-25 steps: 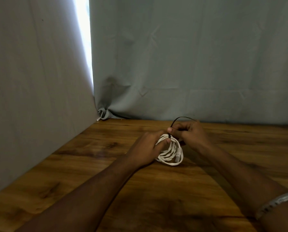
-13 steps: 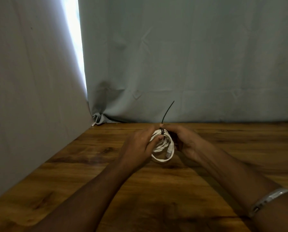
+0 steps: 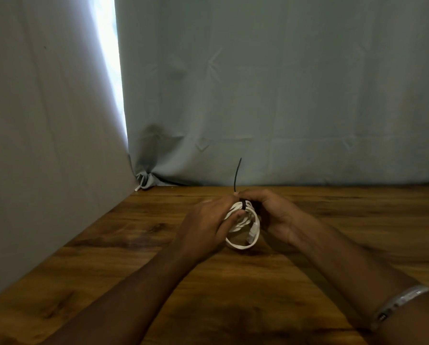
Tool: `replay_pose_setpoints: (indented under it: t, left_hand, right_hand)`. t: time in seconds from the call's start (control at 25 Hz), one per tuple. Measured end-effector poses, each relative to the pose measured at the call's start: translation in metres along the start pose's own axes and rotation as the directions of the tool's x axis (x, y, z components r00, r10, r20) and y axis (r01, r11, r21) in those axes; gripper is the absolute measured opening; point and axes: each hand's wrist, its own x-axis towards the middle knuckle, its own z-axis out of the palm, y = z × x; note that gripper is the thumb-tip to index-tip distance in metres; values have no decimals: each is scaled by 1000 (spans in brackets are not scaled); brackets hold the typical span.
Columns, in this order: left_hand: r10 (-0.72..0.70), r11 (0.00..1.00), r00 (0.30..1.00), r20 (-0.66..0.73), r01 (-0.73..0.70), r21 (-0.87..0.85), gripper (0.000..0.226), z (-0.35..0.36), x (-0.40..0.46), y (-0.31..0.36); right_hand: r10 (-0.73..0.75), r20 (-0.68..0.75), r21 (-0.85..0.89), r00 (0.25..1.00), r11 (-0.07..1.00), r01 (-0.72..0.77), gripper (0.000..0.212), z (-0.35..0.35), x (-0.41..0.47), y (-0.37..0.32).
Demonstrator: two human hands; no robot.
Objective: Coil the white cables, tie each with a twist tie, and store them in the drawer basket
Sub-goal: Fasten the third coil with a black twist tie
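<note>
Both hands are on the coiled white cable (image 3: 243, 229), which sits mid-counter a bit in front of the grey curtain (image 3: 283, 95). The left hand (image 3: 206, 227) wraps its fingers around the coil's left side, thumb poking into the loop. The right hand (image 3: 275, 217) curls over the top right of the coil, pinching the black twist tie (image 3: 237, 178) there; its free end sticks up past the wooden counter (image 3: 233, 290) edge. A silver bracelet (image 3: 397, 305) sits on the right wrist.
</note>
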Motion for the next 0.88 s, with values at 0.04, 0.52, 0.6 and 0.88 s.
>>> replay_pose_setpoints:
  t: [0.04, 0.52, 0.6, 0.88]
  left_hand:
    - [32, 998, 999, -13, -31, 52, 26, -1, 0, -1]
    - [109, 989, 984, -144, -92, 120, 32, 8, -1, 1]
    - [44, 998, 980, -192, -36, 45, 29, 5, 0, 4]
    - [-206, 976, 967, -152, 193, -99, 25, 11, 3, 8]
  right_hand:
    - [9, 14, -8, 1000, 1000, -8, 8, -1, 1, -1]
    - [154, 202, 171, 967, 967, -189, 38, 2, -11, 0]
    - [154, 241, 161, 958, 967, -196, 41, 3, -13, -3]
    - [69, 18, 27, 997, 997, -69, 39, 9, -5, 4]
